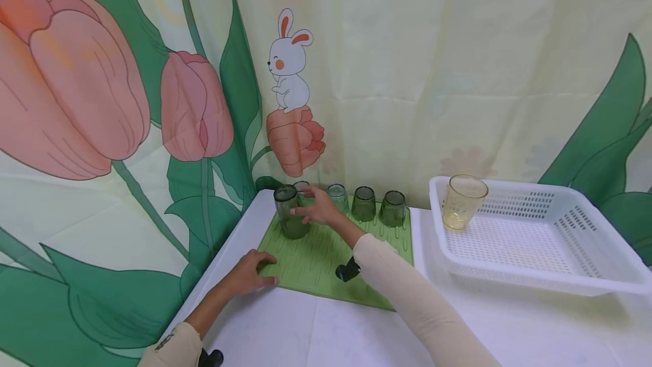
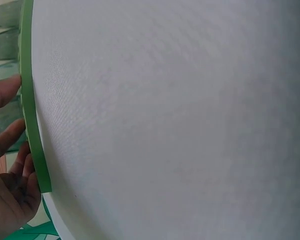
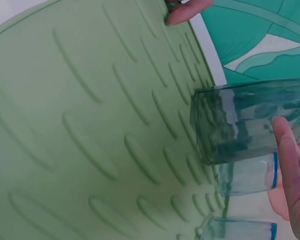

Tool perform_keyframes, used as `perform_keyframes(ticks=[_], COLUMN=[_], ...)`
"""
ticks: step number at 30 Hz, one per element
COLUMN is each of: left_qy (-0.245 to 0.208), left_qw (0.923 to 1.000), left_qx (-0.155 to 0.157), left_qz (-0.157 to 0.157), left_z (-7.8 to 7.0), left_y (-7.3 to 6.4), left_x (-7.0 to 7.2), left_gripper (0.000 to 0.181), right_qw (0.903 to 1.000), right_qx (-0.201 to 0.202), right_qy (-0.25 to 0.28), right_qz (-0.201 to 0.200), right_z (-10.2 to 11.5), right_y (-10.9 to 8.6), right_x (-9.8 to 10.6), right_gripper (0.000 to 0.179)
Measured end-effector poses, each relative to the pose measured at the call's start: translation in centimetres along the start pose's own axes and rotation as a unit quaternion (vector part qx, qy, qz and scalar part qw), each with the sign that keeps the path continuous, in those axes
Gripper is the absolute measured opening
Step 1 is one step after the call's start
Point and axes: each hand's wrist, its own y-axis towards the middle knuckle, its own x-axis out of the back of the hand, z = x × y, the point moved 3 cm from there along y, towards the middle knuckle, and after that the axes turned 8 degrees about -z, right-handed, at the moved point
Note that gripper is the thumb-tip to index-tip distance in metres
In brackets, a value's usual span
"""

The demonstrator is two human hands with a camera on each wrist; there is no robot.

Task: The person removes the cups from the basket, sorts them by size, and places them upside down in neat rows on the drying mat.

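A tall dark green glass (image 1: 286,204) stands upright on the left part of a green ribbed mat (image 1: 316,268). My right hand (image 1: 322,207) is at its right side, fingers extended; in the right wrist view a fingertip (image 3: 281,131) overlaps the glass wall. My left hand (image 1: 248,274) rests at the mat's near left corner, and the left wrist view has its fingertips against the green edge (image 2: 29,105). Behind the tall glass is a short blue-rimmed glass (image 1: 300,186), partly hidden. Another blue-rimmed glass (image 1: 338,196) and two short dark glasses, one (image 1: 364,204) beside the other (image 1: 393,209), line the mat's back.
On the right, a white perforated plastic basket (image 1: 514,276) holds a yellowish clear glass (image 1: 462,204) in its left back corner. White cloth (image 1: 285,333) covers the table. A printed curtain with tulips and a rabbit (image 1: 290,75) hangs right behind the table.
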Motion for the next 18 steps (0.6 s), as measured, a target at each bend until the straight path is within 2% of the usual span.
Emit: perform_keyframes(ticks=[7, 14, 18], left_qy=[-0.001, 0.004, 0.003], left_qw=[1.0, 1.0, 1.0], left_qx=[0.003, 0.0, -0.003], left_qz=[0.003, 0.003, 0.005], left_z=[-0.4, -0.4, -0.3], left_y=[0.0, 0.1, 0.1], left_x=[0.2, 0.3, 0.2], left_gripper=[0.042, 0.042, 0.042], right_qw=[0.9998, 0.9998, 0.9997], right_qx=[0.003, 0.006, 0.006], right_qy=[0.02, -0.016, -0.018], right_qz=[0.005, 0.011, 0.017], right_z=[0.2, 0.2, 0.1], right_y=[-1.1, -3.0, -4.3], right_x=[1.2, 2.4, 2.8], right_gripper=[0.071, 0.07, 0.067])
